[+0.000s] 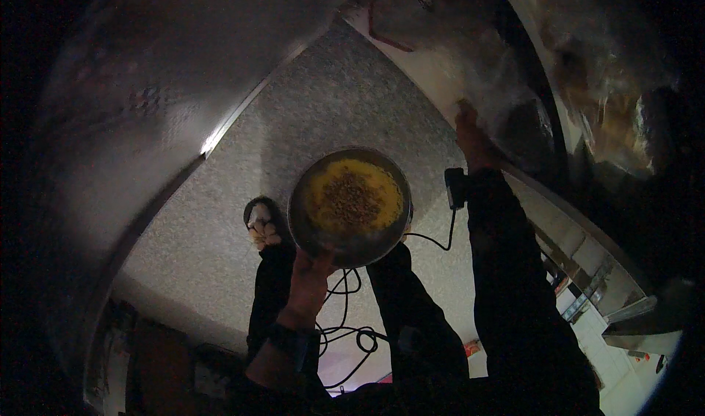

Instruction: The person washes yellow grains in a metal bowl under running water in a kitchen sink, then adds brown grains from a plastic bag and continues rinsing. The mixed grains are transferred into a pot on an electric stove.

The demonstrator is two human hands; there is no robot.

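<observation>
A round metal bowl [296, 206] is held up in front of me over the floor. In it lies a yellow food layer [392, 187] topped with brown crumbly bits [352, 198]. My left hand [313, 278] grips the bowl's near rim, thumb over the edge; its fingers are hidden beneath. To the right, my right hand [472, 135] reaches forward at the edge of a pale surface, away from the bowl. It is dim and blurred, so whether it touches anything is unclear.
Below is a speckled floor [352, 96], with my foot in a slipper [262, 223] left of the bowl. Black cable [366, 339] loops near my legs, and a small black device [455, 188] hangs by my right sleeve. Clear plastic [617, 129] is at right; cabinet-like surfaces flank both sides.
</observation>
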